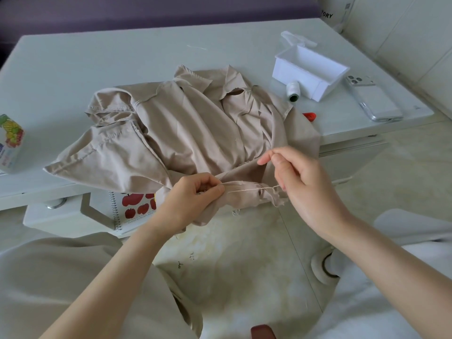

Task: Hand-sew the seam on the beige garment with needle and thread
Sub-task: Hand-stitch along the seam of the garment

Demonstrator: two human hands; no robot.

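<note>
A beige garment [186,126] lies crumpled on the white table [97,57], its lower edge hanging over the front. My left hand [193,199] grips a bunched fold of that edge by the seam. A pale thread [247,190] runs taut from the fold to my right hand [298,177], which pinches it between thumb and fingers just right of the cloth. The needle itself is too small to tell apart.
A white open box [310,69] stands at the back right, with a thread spool [292,91] in front and a phone [374,99] beside it. A small red object [310,116] peeks from under the garment. A carton [11,143] sits at the left edge, a notebook [134,206] below the table.
</note>
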